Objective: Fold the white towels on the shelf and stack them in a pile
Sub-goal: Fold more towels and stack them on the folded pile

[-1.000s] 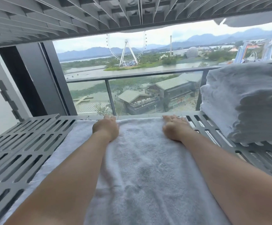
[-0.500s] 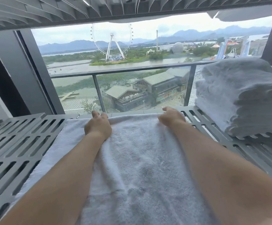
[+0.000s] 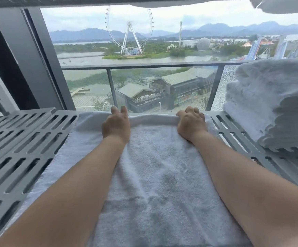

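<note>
Slatted shelf [image 3: 25,139]: grey, and bare from 8 to 10 o'clock.
Left hand [image 3: 116,124]: at 11 o'clock on the towel's far hem. The fingers lie straight and reach past the edge, pressing rather than gripping. A second ago this hand was bunched like a fist.
White towel [image 3: 159,175]: lies flat on the shelf from 6 to 12 o'clock. Its far hem now stands up as a thick ridge between the hands, where before it lay flat.
Right hand [image 3: 191,123]: at 1 o'clock, fingers curled over the same hem and clamped on it, much as it was earlier.
Pile of folded towels [image 3: 273,104]: at 2 to 3 o'clock, beside the flat towel and apart from it.
Assessment: the far edge appears to be gathered for a fold toward 6 o'clock. The fold is not yet made, so stacking is still to come.
</note>
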